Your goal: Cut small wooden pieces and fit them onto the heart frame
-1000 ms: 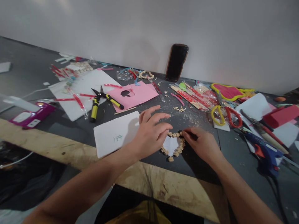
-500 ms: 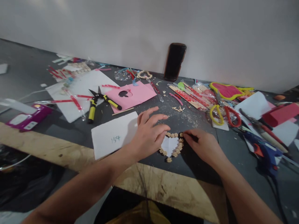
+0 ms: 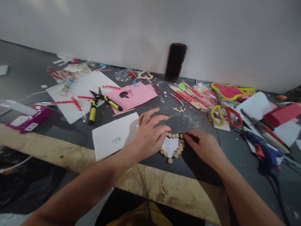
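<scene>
A white paper heart (image 3: 170,146) lies on the dark table, edged by a border of small tan flower-shaped pieces (image 3: 178,152). One such piece (image 3: 170,160) sits at the heart's lower tip. My left hand (image 3: 152,131) is over the heart's left side, thumb and index finger near its upper left edge, other fingers spread; what its fingertips touch is hidden. My right hand (image 3: 202,144) pinches a tan piece (image 3: 182,136) at the heart's upper right corner. A white card marked 154 (image 3: 115,135) lies beside my left hand.
Yellow-handled pliers (image 3: 93,108) rest by pink paper (image 3: 141,95). Wrapped sticks (image 3: 192,95), scissors (image 3: 218,114) and a blue glue gun (image 3: 265,150) lie right. A phone (image 3: 176,62) leans on the wall; a purple device (image 3: 30,121) stands left. Small tan sticks (image 3: 179,110) lie ahead.
</scene>
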Demonstrator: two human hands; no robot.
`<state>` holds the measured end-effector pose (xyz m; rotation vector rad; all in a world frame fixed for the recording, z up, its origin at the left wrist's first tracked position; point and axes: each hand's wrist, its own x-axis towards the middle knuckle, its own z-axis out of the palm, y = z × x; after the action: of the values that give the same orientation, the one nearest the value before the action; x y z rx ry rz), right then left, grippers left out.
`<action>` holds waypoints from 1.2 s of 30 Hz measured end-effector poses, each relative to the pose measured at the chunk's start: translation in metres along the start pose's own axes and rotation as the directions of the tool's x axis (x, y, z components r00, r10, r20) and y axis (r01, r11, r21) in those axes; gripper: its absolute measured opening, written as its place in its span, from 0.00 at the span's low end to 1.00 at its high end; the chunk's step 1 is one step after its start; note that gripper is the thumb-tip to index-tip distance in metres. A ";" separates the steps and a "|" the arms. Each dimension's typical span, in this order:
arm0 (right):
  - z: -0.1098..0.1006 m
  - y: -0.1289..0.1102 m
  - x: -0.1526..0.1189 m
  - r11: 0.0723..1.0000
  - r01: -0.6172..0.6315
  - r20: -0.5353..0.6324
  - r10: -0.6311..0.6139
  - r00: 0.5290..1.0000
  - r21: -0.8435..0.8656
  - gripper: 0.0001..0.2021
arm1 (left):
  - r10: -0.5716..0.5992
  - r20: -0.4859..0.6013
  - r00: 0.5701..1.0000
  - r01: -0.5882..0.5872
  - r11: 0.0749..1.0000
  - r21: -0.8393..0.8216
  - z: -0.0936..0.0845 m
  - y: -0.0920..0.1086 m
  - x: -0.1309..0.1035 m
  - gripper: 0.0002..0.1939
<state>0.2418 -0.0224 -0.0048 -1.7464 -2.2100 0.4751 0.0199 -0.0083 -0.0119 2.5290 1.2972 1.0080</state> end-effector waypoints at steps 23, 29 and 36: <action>0.002 0.000 -0.001 0.997 0.071 0.027 -0.073 0.997 0.042 0.13 | 0.004 0.038 0.999 -0.005 1.000 0.020 0.003 -0.002 0.000 0.10; 0.000 0.001 -0.003 0.994 0.070 -0.008 -0.070 0.998 0.078 0.12 | -0.017 0.038 0.999 0.017 1.000 0.002 0.002 -0.003 0.001 0.10; -0.005 0.003 -0.005 0.992 0.089 0.009 -0.090 0.996 0.090 0.11 | -0.023 0.063 0.998 0.022 1.000 0.015 -0.001 -0.004 0.002 0.12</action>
<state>0.2478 -0.0265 -0.0016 -1.5966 -2.2288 0.5575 0.0175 -0.0045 -0.0120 2.5288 1.3172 0.9099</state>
